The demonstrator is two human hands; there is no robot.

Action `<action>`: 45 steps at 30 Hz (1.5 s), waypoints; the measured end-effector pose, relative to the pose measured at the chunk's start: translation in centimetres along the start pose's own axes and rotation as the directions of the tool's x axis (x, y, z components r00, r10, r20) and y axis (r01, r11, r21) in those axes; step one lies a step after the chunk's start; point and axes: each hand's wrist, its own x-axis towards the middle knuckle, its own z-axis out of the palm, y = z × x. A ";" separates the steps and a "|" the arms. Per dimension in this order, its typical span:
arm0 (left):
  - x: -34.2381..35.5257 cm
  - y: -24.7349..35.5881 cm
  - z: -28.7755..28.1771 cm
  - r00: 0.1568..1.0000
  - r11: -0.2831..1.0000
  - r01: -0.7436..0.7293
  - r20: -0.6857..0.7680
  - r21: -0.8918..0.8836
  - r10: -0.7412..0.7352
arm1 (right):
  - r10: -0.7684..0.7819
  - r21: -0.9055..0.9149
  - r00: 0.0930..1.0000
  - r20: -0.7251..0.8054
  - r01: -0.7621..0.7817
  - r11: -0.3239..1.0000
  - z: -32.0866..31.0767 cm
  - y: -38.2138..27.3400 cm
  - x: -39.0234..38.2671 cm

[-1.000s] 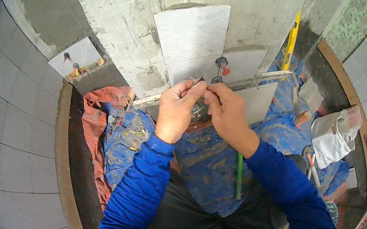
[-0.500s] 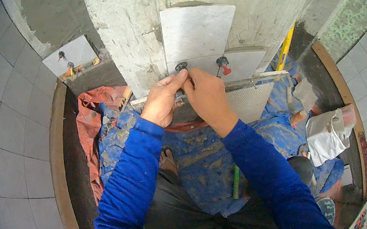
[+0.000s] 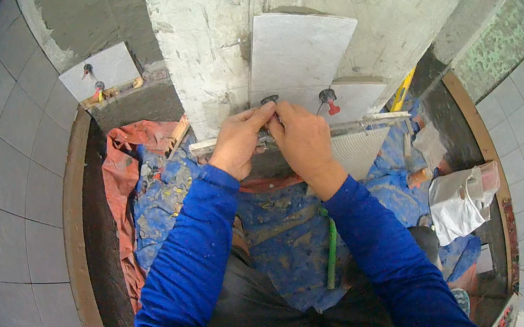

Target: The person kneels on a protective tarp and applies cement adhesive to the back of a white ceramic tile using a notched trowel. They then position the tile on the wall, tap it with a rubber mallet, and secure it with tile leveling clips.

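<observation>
My left hand [image 3: 240,140] and my right hand [image 3: 305,138] meet at the joint between wall tiles. Their thumbs and fingertips are pinched together just below the black disc of a tile levelling clip [image 3: 270,100], which they grip; its lower part is hidden by the fingers. Just right of my fingers, a second tile levelling clip [image 3: 329,101] with a red handle is set in the same joint. Above the joint is a pale grey tile [image 3: 301,48]; a lower tile [image 3: 361,97] shows right of my right hand.
A pale ledge strip [image 3: 201,147] runs beneath the tiles. A ridged tile-like sheet [image 3: 361,149] stands below it. Blue tarp [image 3: 281,230] with debris covers the floor; a green tube [image 3: 331,253] lies there. At right are a yellow level [image 3: 402,93] and white bag [image 3: 457,206].
The view has shifted a little, so the tiles appear further right and lower. Both hands stay pinched at the same clip, with only slight finger movement.
</observation>
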 end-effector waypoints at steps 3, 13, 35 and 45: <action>0.1 0.1 0.0 1.000 1.000 -0.024 0.011 0.010 0.024 | -0.022 0.019 1.000 0.002 0.022 1.000 -0.3 -0.1 0.3; -0.2 1.1 -0.3 0.999 0.999 -0.045 -0.022 0.003 0.045 | 0.009 0.031 1.000 -0.002 -0.008 0.999 -0.2 -1.0 0.7; 0.0 1.2 -0.8 0.998 0.998 -0.060 0.015 -0.014 0.060 | 0.012 -0.080 0.999 0.038 -0.009 0.997 -0.2 -1.9 1.5; 0.0 2.0 -0.2 0.988 0.963 0.137 0.098 -0.231 -0.117 | 0.116 0.049 0.986 0.118 -0.122 0.991 -1.1 -1.0 2.4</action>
